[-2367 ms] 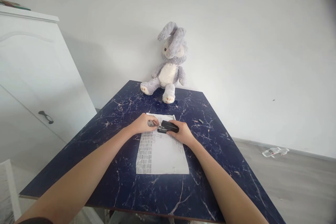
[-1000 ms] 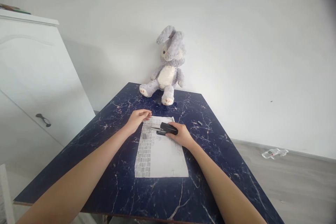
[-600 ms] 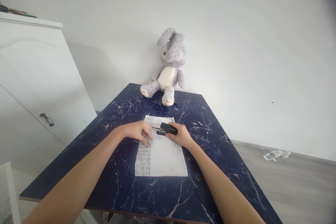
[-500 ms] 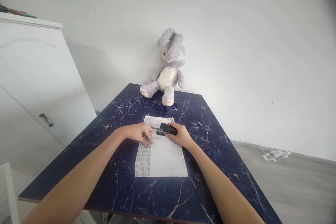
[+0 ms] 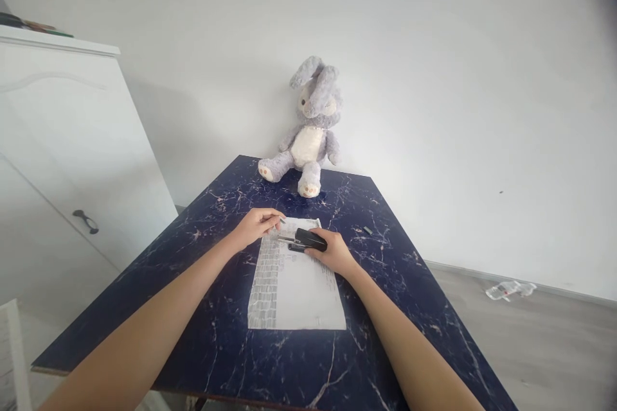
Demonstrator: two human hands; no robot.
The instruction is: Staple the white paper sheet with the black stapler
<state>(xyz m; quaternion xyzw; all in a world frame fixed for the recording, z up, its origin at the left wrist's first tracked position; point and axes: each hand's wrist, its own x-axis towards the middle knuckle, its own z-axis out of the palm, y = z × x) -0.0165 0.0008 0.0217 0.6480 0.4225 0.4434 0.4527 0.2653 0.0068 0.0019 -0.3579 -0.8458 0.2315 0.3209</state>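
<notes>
My right hand (image 5: 335,250) is wrapped round the rear of a black stapler (image 5: 311,239), held over the upper part of a printed sheet of paper (image 5: 308,295). The stapler's jaws are apart, and a thin metal part (image 5: 285,238) sticks out of its front to the left. My left hand (image 5: 260,223) is closed in a pinch by the paper's upper left corner, apart from the stapler. At its fingertips shows a small grey strip (image 5: 283,220), which looks like staples; most of it is hidden by the fingers.
A grey plush rabbit (image 5: 311,141) sits at the far end of the dark blue marbled table (image 5: 289,366), against the wall. Another small dark strip (image 5: 367,230) lies right of the stapler. A white cabinet (image 5: 72,141) stands at left; clear plastic packaging (image 5: 509,290) lies on the floor at right.
My left hand has moved up and away from the stapler's front, its fingers now pinched round a small grey strip. The right hand still holds the stapler in nearly the same place.
</notes>
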